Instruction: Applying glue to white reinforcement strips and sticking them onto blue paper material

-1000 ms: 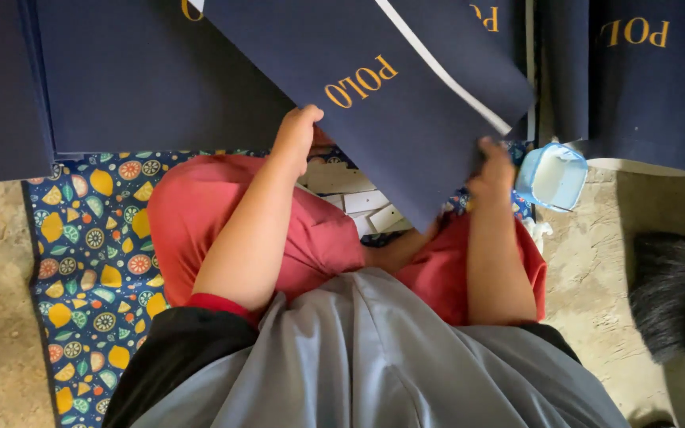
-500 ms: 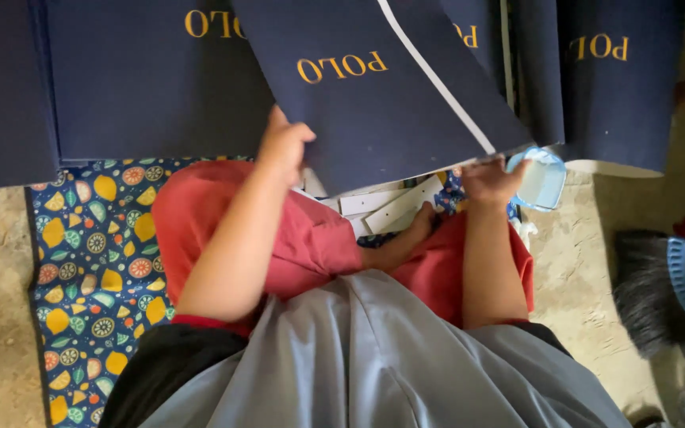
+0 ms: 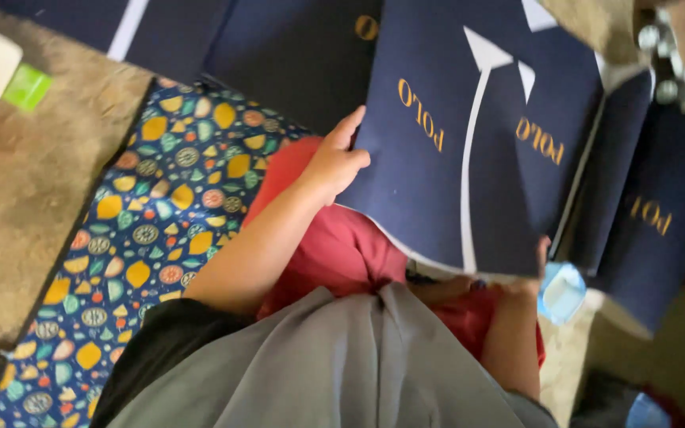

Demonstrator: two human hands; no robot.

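Navy card sheet (image 3: pixel 438 174), flat and unfolded with a white strip down it, lies tilted over the red-clad lap. Left hand (image 3: pixel 334 162) has its fingers closed on the sheet's near edge; right hand (image 3: pixel 521 277) is mostly hidden beneath it, grip unclear. Beyond, more navy sheets (image 3: pixel 644 198) overlap past the patterned mat (image 3: pixel 144 230), apparently equally unfolded.

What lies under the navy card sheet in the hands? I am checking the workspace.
Under the navy card sheet show red trousers and the patterned mat. The right hand is largely covered by the sheet; the left hand grips its edge.
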